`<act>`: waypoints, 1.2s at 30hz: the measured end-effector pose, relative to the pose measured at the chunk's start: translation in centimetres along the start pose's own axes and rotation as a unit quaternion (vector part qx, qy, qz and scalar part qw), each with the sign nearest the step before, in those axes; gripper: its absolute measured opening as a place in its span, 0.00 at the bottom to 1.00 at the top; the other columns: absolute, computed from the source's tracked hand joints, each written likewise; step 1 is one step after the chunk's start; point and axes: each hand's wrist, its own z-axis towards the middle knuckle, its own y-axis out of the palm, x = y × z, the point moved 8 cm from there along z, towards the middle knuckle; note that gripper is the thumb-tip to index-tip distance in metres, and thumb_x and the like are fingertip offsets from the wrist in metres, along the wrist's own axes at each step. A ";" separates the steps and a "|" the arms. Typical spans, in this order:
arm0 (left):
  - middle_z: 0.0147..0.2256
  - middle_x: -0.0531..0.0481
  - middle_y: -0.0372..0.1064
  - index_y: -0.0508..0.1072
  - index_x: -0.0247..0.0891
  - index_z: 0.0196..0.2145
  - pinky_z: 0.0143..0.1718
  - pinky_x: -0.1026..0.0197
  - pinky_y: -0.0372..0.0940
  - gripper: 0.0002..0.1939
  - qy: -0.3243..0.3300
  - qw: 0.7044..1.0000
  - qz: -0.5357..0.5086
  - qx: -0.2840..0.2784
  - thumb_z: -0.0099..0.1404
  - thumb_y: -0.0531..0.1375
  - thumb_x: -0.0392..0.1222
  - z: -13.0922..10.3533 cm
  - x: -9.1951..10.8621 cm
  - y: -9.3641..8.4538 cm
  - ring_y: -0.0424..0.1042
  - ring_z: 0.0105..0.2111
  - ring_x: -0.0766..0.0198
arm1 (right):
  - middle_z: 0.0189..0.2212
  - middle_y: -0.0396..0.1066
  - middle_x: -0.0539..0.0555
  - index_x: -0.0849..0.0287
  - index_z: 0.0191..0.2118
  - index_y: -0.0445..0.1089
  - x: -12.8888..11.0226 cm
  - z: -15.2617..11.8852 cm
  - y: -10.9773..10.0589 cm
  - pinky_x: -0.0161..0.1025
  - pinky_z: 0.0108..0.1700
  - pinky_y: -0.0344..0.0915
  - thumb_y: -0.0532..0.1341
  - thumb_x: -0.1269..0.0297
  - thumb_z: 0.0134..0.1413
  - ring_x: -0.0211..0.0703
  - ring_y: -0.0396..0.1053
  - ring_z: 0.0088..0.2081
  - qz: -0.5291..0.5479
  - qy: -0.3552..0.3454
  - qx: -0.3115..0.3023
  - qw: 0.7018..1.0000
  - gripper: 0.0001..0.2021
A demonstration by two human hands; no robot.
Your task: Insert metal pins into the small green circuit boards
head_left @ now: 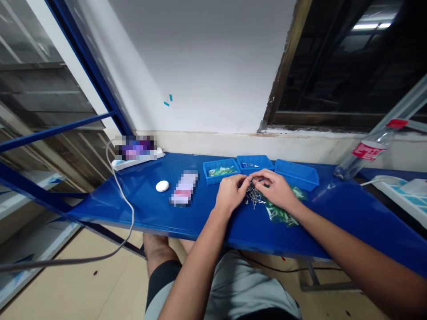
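Note:
Over the blue table my left hand [231, 192] and my right hand [274, 188] meet, thumbs and fingertips pressed together. Whatever is pinched between them is too small and hidden to make out. Just below the fingers lies a loose pile of thin silvery metal pieces [255, 198], like screws or rivets, partly covered by my hands. Clear and green plastic bags [282, 215] lie under and beside my right hand and wrist. Behind the hands stand a blue bin holding small green bags [222, 170], a blue bin with a few metal pieces [254, 162], and another blue bin [296, 175].
On the table [150, 213] to the left are a phone [184, 189], a white rounded case [162, 186] and a power strip [138, 159]. A grey cable [128, 204] hangs over the left edge. A plastic bottle [367, 151] leans at the right, near a white device [400, 195].

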 end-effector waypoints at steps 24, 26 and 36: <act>0.41 0.49 0.82 0.81 0.40 0.44 0.44 0.63 0.71 0.08 0.007 0.999 -0.032 0.019 0.71 0.61 0.39 0.1 -0.3 -0.1 0.80 0.38 0.62 | 0.39 0.76 0.57 0.56 0.47 0.76 0.5 0.0 0.2 0.43 0.43 0.76 0.67 0.56 0.59 0.46 0.75 0.40 0.031 0.017 0.004 0.999 0.13; 0.39 0.49 0.83 0.82 0.40 0.42 0.41 0.64 0.70 0.13 0.000 1.000 -0.018 0.005 0.75 0.58 0.45 0.0 -0.1 -0.1 0.80 0.36 0.61 | 0.40 0.75 0.56 0.54 0.45 0.78 0.0 0.0 -0.1 0.44 0.42 0.75 0.65 0.58 0.60 0.46 0.74 0.38 -0.010 0.001 0.007 1.000 0.10; 0.43 0.50 0.83 0.84 0.42 0.46 0.41 0.63 0.71 0.15 0.005 0.999 -0.008 -0.034 0.76 0.56 0.45 0.0 -0.2 0.7 0.81 0.40 0.58 | 0.42 0.78 0.57 0.55 0.43 0.77 0.3 0.0 0.0 0.47 0.45 0.78 0.68 0.56 0.58 0.48 0.78 0.40 0.024 0.016 0.002 1.000 0.11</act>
